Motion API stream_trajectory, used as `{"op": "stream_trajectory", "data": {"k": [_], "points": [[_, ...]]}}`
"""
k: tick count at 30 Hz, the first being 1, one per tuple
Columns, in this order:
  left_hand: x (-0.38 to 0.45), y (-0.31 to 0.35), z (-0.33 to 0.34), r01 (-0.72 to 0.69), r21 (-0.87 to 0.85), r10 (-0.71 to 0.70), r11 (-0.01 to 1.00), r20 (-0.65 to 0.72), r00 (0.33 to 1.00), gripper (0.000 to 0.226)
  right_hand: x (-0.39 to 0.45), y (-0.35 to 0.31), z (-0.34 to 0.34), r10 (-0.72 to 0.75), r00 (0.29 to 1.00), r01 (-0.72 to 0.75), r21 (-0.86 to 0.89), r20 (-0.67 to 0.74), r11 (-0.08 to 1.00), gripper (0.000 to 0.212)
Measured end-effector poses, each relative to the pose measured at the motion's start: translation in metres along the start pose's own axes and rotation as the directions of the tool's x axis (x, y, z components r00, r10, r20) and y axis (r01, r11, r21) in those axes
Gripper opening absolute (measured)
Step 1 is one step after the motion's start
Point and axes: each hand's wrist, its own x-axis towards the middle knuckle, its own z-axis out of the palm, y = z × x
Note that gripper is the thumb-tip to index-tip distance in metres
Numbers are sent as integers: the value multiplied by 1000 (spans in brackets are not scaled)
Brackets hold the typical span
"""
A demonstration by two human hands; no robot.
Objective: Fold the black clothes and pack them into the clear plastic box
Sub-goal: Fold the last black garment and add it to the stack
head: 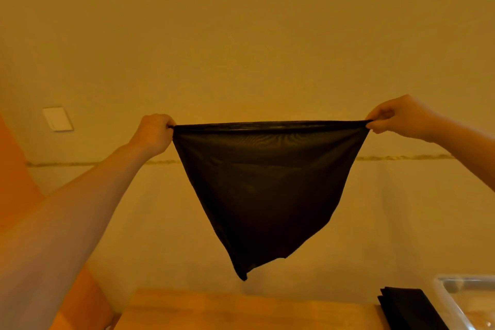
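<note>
Folded clothes (pixel 401 305) left of box (pixel 466 300)

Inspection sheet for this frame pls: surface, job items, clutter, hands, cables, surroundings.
Surface: wooden table, only its far part shows at the bottom edge.
Job's things: black garment held up in the air, top edge stretched flat, rest hanging to a point; folded black clothes on the table beside the clear plastic box; box contents unclear.
Clutter: nothing seen.
Grippers: left hand and right hand each pinch a top corner of the garment.
Cables: nothing seen.
Surroundings: plain wall with a wall switch.
</note>
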Motion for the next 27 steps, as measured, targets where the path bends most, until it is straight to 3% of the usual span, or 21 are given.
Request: {"op": "stream_trajectory", "data": {"k": [3,7,10,14,15,19,22,24,27], "points": [[-13,-2,0,3,-78,2,997,64,998,16,-12,5,3,25,999,-26,14,32,1000,7],[-30,-7,-6,80,-270,-33,960,174,984,11,-32,10,7,78,991,-94,156,105,983,11],[-44,-13,-7,208,-421,-104,883,257,961,10,-51,15,12,94,983,-133,267,155,954,30],[-67,-24,-2,330,-571,-140,751,351,926,10,-81,22,20,122,971,-174,259,207,950,68],[-74,-28,0,349,-595,-136,724,373,918,11,-87,25,23,134,968,-187,250,213,950,67],[-111,-44,13,398,-603,-107,691,460,881,11,-119,34,41,182,952,-229,178,246,957,18],[-151,-60,26,406,-558,-91,723,506,857,17,-155,41,62,199,937,-240,112,288,964,12],[-183,-71,35,408,-542,-89,735,519,850,14,-182,48,80,180,930,-213,73,321,974,21],[-235,-94,49,413,-571,-74,709,523,849,5,-229,57,107,157,931,-171,14,329,985,10]]}}
